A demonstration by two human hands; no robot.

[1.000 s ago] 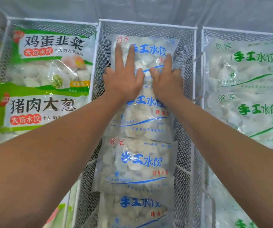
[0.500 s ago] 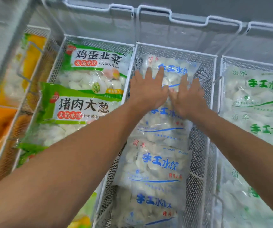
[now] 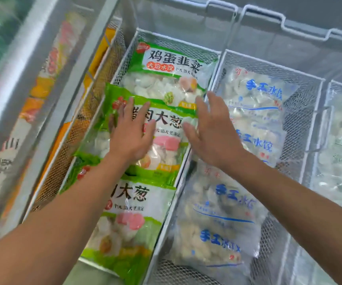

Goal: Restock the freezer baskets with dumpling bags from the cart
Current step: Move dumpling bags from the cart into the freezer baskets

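Head view: left hand (image 3: 130, 133) is lying flat, fingers straight, on the middle green bag (image 3: 167, 128) in the green-bag basket (image 3: 122, 64). Right hand (image 3: 211, 132) is hovering spread, gripping nothing, at that bag's right edge, over the basket's right rim. Blue-print bags (image 3: 256, 112) are lying in the next basket right.

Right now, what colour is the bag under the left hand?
Green with a clear window, black lettering; the bag under the left hand shows in the head view.
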